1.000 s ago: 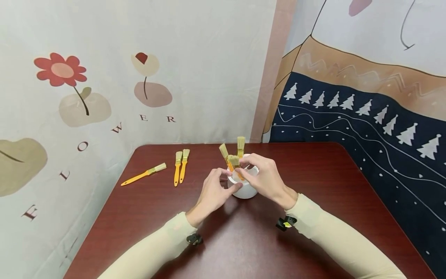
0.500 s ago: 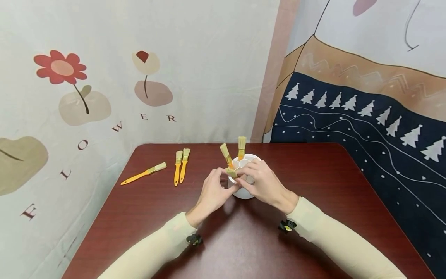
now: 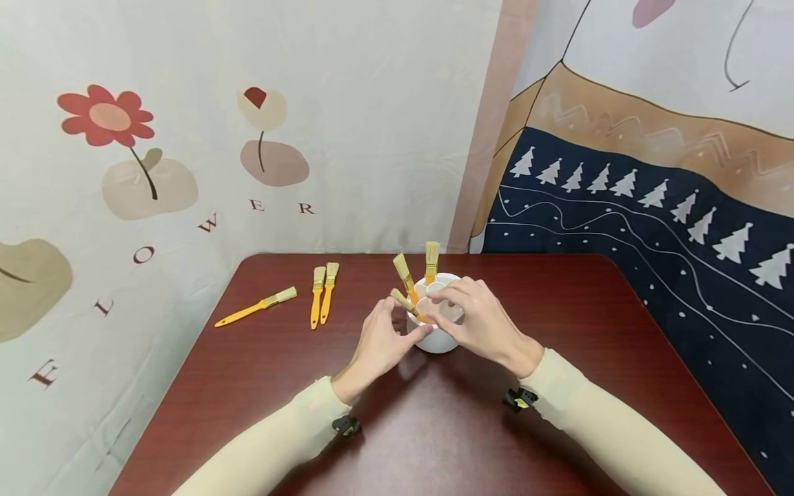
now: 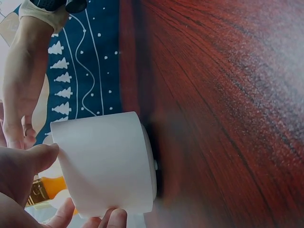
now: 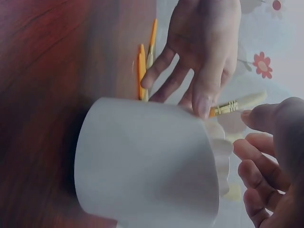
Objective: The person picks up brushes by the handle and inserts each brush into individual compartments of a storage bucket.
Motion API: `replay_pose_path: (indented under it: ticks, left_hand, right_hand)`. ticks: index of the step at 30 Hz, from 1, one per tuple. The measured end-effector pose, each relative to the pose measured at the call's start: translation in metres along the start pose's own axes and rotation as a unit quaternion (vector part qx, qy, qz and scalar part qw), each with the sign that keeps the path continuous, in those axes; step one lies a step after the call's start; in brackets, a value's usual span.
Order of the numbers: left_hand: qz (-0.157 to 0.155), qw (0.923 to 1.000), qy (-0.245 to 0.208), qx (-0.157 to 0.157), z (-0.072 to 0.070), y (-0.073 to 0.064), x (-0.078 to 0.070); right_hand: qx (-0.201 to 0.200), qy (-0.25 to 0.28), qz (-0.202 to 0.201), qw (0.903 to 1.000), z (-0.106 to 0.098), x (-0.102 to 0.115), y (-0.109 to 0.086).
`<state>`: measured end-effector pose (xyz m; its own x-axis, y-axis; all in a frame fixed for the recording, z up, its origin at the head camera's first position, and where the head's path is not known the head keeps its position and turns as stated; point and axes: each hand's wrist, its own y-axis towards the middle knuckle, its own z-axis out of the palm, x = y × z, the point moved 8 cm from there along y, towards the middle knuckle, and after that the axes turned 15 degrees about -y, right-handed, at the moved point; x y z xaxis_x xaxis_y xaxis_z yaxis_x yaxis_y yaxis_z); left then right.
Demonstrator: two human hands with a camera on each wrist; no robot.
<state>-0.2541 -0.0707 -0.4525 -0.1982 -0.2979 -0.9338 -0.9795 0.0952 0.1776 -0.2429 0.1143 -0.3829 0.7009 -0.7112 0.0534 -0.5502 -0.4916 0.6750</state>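
A round white brush holder [image 3: 436,342] with an inner scalloped insert stands on the table. My left hand [image 3: 380,344] grips its left side, thumb at the front rim; the left wrist view shows fingers along the wall. Three yellow-handled paintbrushes stand in it, bristles up: an upright one [image 3: 432,255], a tilted one [image 3: 404,269] and a front one [image 3: 405,302] leaning far left over the rim. My right hand [image 3: 486,322] hovers over the holder's right side, thumb and fingers spread. In the right wrist view its fingers are near the leaning paintbrush [image 5: 225,108] and hold nothing.
Left on the dark red table [image 3: 279,399] lie two paintbrushes side by side, a left one [image 3: 317,297] and a right one [image 3: 329,293]. Farther left lies a slanted paintbrush [image 3: 256,308]. A printed curtain [image 3: 372,138] hangs behind the table.
My right hand has let go of the front paintbrush and drawn slightly right. That paintbrush has tipped over to lean left. My left hand has stayed on the holder.
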Motion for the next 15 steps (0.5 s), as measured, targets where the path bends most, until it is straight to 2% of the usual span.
replay_pose_path:
  ticks: [9, 15]
  left_hand:
    - [-0.008, 1.0, 0.002, 0.0, 0.0, 0.001, 0.0]
    - [-0.004, 1.0, 0.007, -0.002, 0.001, 0.001, 0.0]
  right_hand:
    - [0.044, 0.023, 0.077, 0.9958, -0.004, -0.032, -0.007]
    - [0.092, 0.055, 0.121, 0.9868, 0.005, -0.053, -0.011]
